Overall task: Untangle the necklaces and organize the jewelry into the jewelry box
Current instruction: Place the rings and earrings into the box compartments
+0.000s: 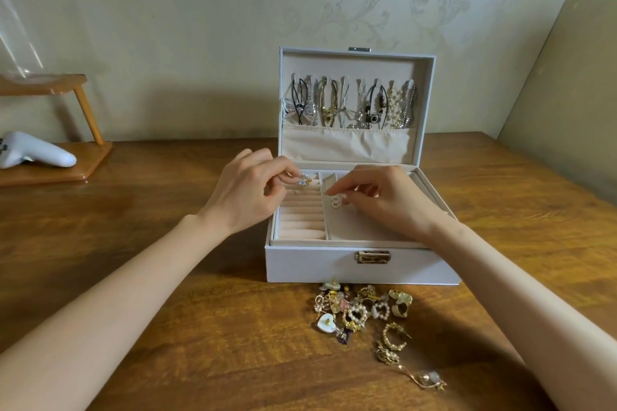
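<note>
Both grips are over the open tray of the jewelry box point(362, 265): my left hand point(248, 192) pinches a ring point(304, 179) with blue and orange stones between thumb and fingertips, just above the far end of the ring rolls point(302, 215), and my right hand point(384, 198) has its fingertips drawn together above the compartment beside them, though I cannot tell whether anything is caught in that grip.

Widest of all is the wooden table point(167, 327), which carries everything. On it, the white jewelry box stands open, its lid point(355, 67) upright at the back and its brass latch point(373, 257) facing me. Along the lid's inside, the necklaces point(350, 105) hang in a row from hooks, their lower ends tucked into a gathered fabric pocket point(347, 145). Far to my left, a wooden stand point(56, 160) holds a white controller point(31, 150) lying on its base.

Just in front of the box, a loose pile of earrings and rings point(364, 309) lies on the table: pearl hearts, a white shell heart, gold hoops. Apart from it toward my right forearm, a drop earring point(425, 377) lies alone. In the tray, a pair of small white earrings point(335, 202) rests just under my right fingertips.
</note>
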The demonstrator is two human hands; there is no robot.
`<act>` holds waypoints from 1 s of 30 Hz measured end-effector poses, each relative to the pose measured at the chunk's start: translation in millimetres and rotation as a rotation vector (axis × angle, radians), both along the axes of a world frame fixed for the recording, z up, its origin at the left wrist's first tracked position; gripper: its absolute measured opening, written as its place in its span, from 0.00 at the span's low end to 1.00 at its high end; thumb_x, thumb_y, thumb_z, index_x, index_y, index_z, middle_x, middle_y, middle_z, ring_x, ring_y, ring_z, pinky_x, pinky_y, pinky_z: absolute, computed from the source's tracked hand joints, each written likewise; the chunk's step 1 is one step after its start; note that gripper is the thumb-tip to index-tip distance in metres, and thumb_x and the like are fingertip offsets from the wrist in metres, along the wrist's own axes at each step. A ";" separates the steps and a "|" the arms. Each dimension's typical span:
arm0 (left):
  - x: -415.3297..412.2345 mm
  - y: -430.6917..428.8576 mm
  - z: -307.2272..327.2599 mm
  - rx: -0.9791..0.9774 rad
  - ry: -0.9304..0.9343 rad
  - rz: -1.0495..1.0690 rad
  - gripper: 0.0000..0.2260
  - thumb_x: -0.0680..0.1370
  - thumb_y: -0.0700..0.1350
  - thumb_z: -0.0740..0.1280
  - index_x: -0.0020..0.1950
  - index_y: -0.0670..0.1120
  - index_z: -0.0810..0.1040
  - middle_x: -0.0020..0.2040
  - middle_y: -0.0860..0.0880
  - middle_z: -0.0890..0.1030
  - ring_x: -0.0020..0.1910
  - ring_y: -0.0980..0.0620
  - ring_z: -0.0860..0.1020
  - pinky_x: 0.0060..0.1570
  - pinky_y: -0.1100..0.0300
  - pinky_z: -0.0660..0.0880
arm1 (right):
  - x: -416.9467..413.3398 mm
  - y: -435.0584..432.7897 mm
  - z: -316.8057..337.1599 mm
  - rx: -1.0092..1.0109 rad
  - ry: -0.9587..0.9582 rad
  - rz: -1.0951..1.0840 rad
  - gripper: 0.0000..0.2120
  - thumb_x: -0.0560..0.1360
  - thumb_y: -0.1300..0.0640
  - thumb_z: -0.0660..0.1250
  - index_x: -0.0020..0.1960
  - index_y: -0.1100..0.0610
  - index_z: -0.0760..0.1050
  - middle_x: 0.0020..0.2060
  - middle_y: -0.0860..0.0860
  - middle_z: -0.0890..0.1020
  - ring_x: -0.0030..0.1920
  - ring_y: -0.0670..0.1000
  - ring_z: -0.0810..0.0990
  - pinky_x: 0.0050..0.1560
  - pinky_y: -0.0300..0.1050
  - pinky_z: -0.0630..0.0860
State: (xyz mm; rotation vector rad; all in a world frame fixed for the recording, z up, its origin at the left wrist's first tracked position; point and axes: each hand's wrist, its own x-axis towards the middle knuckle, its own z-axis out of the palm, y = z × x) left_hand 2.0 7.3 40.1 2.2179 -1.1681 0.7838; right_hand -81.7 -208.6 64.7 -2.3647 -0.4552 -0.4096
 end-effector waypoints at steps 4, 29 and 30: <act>-2.8 0.7 -3.6 -0.029 -0.026 -0.014 0.13 0.73 0.42 0.58 0.47 0.44 0.82 0.33 0.49 0.79 0.30 0.52 0.72 0.35 0.61 0.66 | 0.4 -0.7 -0.2 -0.010 -0.004 0.011 0.13 0.73 0.67 0.66 0.49 0.52 0.83 0.42 0.39 0.81 0.42 0.43 0.78 0.43 0.31 0.72; -14.8 -9.2 23.7 -0.092 0.289 -0.100 0.12 0.73 0.54 0.61 0.49 0.48 0.77 0.42 0.56 0.81 0.42 0.54 0.78 0.44 0.54 0.76 | -10.8 -2.1 6.2 -0.003 -0.065 -0.016 0.11 0.73 0.68 0.67 0.49 0.57 0.83 0.38 0.43 0.81 0.40 0.46 0.78 0.39 0.29 0.72; -20.2 -12.0 26.5 -0.015 0.332 -0.143 0.13 0.72 0.56 0.62 0.47 0.49 0.78 0.42 0.57 0.80 0.41 0.57 0.76 0.42 0.57 0.75 | -13.1 -1.9 6.7 -0.006 -0.071 -0.012 0.10 0.72 0.68 0.69 0.49 0.57 0.83 0.38 0.43 0.81 0.39 0.45 0.78 0.39 0.29 0.72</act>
